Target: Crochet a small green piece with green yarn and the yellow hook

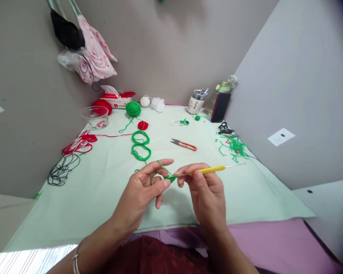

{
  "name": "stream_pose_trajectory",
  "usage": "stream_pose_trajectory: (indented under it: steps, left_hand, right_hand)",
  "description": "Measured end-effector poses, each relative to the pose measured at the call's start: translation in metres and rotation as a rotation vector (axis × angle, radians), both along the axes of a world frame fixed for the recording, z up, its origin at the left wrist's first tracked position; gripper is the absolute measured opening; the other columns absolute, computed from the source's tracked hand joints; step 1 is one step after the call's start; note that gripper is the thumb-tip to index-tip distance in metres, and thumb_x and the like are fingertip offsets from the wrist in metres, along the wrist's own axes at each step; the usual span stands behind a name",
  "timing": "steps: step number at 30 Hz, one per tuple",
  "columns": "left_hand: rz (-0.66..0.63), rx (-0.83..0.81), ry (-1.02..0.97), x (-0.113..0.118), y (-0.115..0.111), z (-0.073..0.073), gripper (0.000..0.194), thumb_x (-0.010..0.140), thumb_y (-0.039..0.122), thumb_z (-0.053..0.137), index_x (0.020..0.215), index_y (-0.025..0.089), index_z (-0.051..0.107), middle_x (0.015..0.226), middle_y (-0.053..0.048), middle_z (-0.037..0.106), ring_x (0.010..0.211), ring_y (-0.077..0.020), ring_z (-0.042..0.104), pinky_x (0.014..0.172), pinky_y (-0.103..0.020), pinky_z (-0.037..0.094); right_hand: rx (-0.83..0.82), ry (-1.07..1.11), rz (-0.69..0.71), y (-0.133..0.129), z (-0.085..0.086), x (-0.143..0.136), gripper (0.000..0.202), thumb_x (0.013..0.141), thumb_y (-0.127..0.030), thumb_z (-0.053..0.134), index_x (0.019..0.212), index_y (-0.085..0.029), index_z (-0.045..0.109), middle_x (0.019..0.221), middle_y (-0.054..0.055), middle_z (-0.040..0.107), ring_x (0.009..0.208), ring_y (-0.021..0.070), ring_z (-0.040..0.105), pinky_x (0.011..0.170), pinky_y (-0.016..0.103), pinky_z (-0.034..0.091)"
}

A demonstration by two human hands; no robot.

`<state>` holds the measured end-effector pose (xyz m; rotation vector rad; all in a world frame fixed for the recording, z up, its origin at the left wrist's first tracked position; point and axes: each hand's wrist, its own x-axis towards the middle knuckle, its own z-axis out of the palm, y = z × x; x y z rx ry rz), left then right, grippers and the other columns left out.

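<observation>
My left hand (145, 188) pinches a small green crochet piece (169, 178) between thumb and fingers, with green yarn running over the raised index finger. In my right hand (207, 190) is a crochet hook (211, 170) with a yellow handle; its metal tip meets the green piece. The hook's other thin metal end points out to the right. From my left hand the yarn leads toward loose green loops (141, 151) lying on the table just beyond. Thread snips (184, 144) with orange handles lie past my right hand.
On the pale table cover (108, 213) are a green yarn ball (133, 109), a small red ball (143, 125), red yarn strands (81, 144) and dark cord (63, 170). A plastic tub (98, 121) stands at left; a phone (220, 108), pen cup (196, 102) and green scraps (236, 147) at right.
</observation>
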<state>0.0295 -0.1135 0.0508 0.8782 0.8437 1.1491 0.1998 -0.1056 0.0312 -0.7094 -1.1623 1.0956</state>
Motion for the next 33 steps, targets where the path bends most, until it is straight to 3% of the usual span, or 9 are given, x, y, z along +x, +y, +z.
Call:
stream_pose_trajectory:
  steps: [4, 8, 11, 15, 20, 25, 29, 32, 33]
  left_hand:
    - [0.005, 0.036, 0.054, -0.002, -0.001, 0.0, 0.033, 0.087, 0.032, 0.088, 0.119, 0.028, 0.084, 0.09, 0.003, 0.063, 0.051, -0.0038, 0.05, 0.048, -0.022, 0.04]
    - [0.057, 0.072, 0.18, -0.002, -0.001, 0.0, 0.03, 0.089, 0.028, 0.085, 0.12, 0.031, 0.084, 0.084, 0.004, 0.062, 0.049, -0.0035, 0.051, 0.057, -0.023, 0.046]
    - [0.151, 0.13, 0.285, 0.001, -0.003, 0.001, 0.028, 0.088, 0.024, 0.083, 0.115, 0.029, 0.085, 0.084, 0.003, 0.065, 0.05, -0.0049, 0.049, 0.057, -0.024, 0.047]
    - [0.281, 0.242, 0.373, 0.006, -0.005, 0.005, 0.025, 0.084, 0.019, 0.084, 0.108, 0.028, 0.087, 0.087, 0.002, 0.066, 0.052, -0.0054, 0.05, 0.058, -0.024, 0.049]
    - [0.166, 0.098, 0.194, 0.004, -0.002, 0.002, 0.037, 0.088, 0.028, 0.086, 0.125, 0.031, 0.081, 0.089, 0.005, 0.064, 0.05, -0.0035, 0.053, 0.053, -0.021, 0.048]
    - [0.093, 0.062, 0.099, 0.0, 0.002, -0.002, 0.04, 0.087, 0.03, 0.09, 0.125, 0.031, 0.08, 0.091, 0.006, 0.063, 0.05, -0.0012, 0.055, 0.053, -0.018, 0.047]
    - [0.077, 0.031, 0.036, 0.004, 0.001, -0.001, 0.044, 0.085, 0.03, 0.091, 0.127, 0.027, 0.08, 0.089, 0.005, 0.065, 0.051, -0.0024, 0.054, 0.052, -0.018, 0.049]
    - [-0.036, -0.093, -0.117, 0.004, 0.001, 0.003, 0.051, 0.083, 0.031, 0.092, 0.131, 0.023, 0.079, 0.085, 0.005, 0.063, 0.046, -0.0009, 0.041, 0.044, -0.016, 0.043]
    - [-0.064, -0.134, -0.158, 0.003, 0.002, 0.005, 0.049, 0.082, 0.03, 0.092, 0.129, 0.022, 0.079, 0.082, 0.005, 0.062, 0.045, 0.0005, 0.034, 0.042, -0.015, 0.041]
  right_hand:
    - [0.065, -0.088, -0.03, -0.005, 0.003, 0.001, 0.022, 0.11, -0.031, 0.059, 0.102, -0.025, 0.079, 0.096, 0.003, 0.081, 0.078, 0.015, 0.073, 0.074, 0.03, 0.061]
    - [0.256, -0.337, -0.14, -0.013, 0.008, 0.003, 0.023, 0.109, -0.017, 0.056, 0.111, -0.026, 0.077, 0.099, 0.003, 0.08, 0.086, 0.0162, 0.074, 0.079, 0.032, 0.062]
    - [0.43, -0.536, -0.164, -0.016, 0.011, 0.004, 0.025, 0.106, -0.01, 0.056, 0.116, -0.025, 0.074, 0.101, 0.006, 0.081, 0.095, 0.0197, 0.077, 0.082, 0.035, 0.063]
    - [0.595, -0.703, -0.285, -0.019, 0.005, 0.002, 0.028, 0.104, -0.009, 0.057, 0.122, -0.025, 0.071, 0.104, 0.011, 0.082, 0.094, 0.0235, 0.08, 0.075, 0.037, 0.066]
    - [0.695, -0.749, -0.394, -0.019, -0.007, -0.002, 0.037, 0.1, -0.008, 0.063, 0.13, -0.028, 0.071, 0.116, 0.013, 0.083, 0.099, 0.0259, 0.08, 0.074, 0.038, 0.067]
    - [0.549, -0.562, -0.263, -0.01, -0.002, 0.0, 0.03, 0.106, -0.011, 0.055, 0.121, -0.029, 0.074, 0.101, 0.007, 0.083, 0.093, 0.0234, 0.08, 0.076, 0.038, 0.065]
    - [0.632, -0.715, -0.365, -0.008, -0.007, -0.002, 0.033, 0.103, -0.01, 0.062, 0.125, -0.03, 0.076, 0.103, 0.008, 0.079, 0.093, 0.022, 0.077, 0.075, 0.035, 0.064]
    - [0.707, -0.747, -0.472, -0.01, -0.011, -0.005, 0.034, 0.102, -0.012, 0.064, 0.126, -0.032, 0.078, 0.105, 0.008, 0.076, 0.097, 0.0225, 0.075, 0.077, 0.034, 0.063]
    - [0.665, -0.71, -0.444, -0.011, -0.01, -0.006, 0.036, 0.102, -0.011, 0.063, 0.127, -0.033, 0.078, 0.105, 0.007, 0.076, 0.096, 0.0217, 0.075, 0.076, 0.033, 0.063]
